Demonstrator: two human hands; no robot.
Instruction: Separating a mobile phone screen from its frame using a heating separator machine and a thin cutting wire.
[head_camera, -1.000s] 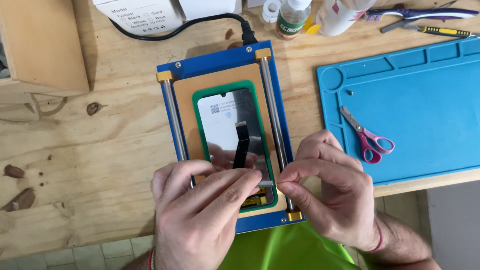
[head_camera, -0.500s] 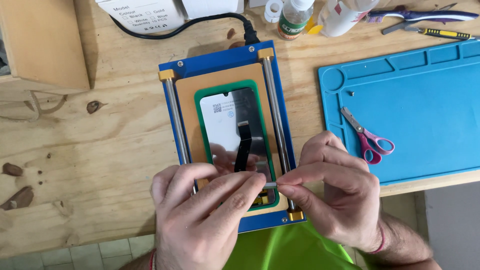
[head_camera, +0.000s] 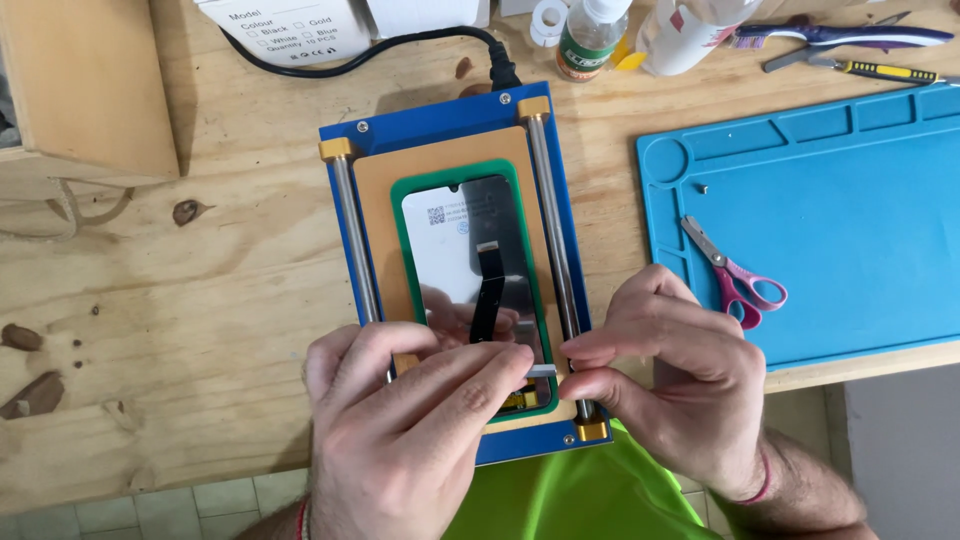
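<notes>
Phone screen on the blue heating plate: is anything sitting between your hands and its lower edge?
Nothing visible does. Both hands are already at the lower end of the phone screen: the left hand lies over its bottom edge, and the right hand pinches a small pale strip right there. The black flex cable lies higher up.

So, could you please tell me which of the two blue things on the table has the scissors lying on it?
The flat blue mat at right holds the pink-handled scissors; the blue-framed plate holds the phone screen.
</notes>
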